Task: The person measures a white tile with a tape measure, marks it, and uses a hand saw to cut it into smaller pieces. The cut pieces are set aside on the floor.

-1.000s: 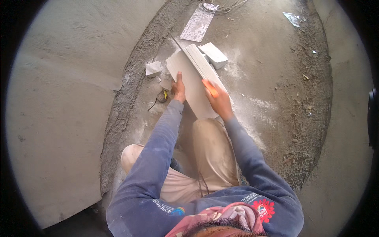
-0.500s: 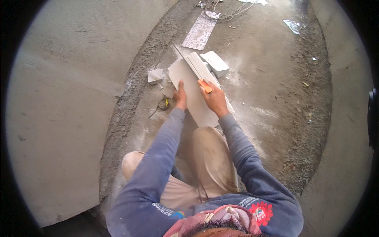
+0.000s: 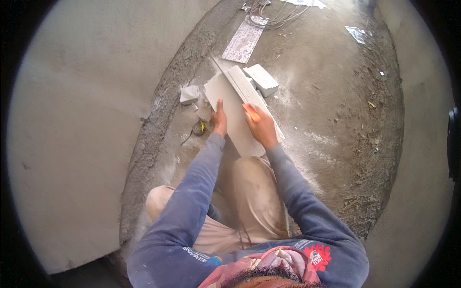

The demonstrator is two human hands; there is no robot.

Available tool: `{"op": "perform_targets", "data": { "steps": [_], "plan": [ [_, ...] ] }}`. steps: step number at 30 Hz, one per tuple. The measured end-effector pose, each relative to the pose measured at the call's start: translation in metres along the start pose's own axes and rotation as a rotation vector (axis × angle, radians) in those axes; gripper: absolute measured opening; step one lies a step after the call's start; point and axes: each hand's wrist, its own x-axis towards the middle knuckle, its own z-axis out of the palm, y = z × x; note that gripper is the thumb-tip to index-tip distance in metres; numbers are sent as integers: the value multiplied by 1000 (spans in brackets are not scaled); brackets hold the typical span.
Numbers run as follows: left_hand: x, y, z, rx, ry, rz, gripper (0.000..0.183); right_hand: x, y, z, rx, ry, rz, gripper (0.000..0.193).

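A pale lightweight concrete block [image 3: 236,115] lies slanted in front of my knee, its near end by the knee. My left hand [image 3: 219,119] is closed on the block's left edge, thumb on top. In my right hand [image 3: 263,127] is the orange handle of a handsaw [image 3: 251,112]. Its thin blade runs up and left along a lengthwise line on the block, and the tip sticks out past the far end. Right of the blade lies a narrower strip of the block. How deep the blade sits in it I cannot tell.
Beyond the block lie a white block offcut [image 3: 262,79] and, to the left, a smaller chunk [image 3: 189,94]. A tape measure [image 3: 198,127] rests near my left hand. Farther off are a speckled panel [image 3: 245,39] and coiled cable [image 3: 276,20]. Walls [image 3: 81,129] flank the dusty floor.
My right hand has drawn the saw a little back toward me along the block. My left hand keeps its place on the block's edge.
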Motion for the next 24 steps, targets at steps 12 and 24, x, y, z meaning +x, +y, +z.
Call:
{"op": "perform_targets", "data": {
  "steps": [12, 24],
  "plan": [
    [15, -52, -43, 32, 28, -71, 90, -237, -15, -104, -2, -105, 223, 51],
    [26, -19, -31, -62, -41, -160, 90, -65, 15, -7, -50, -53, 23, 48]
  ]
}}
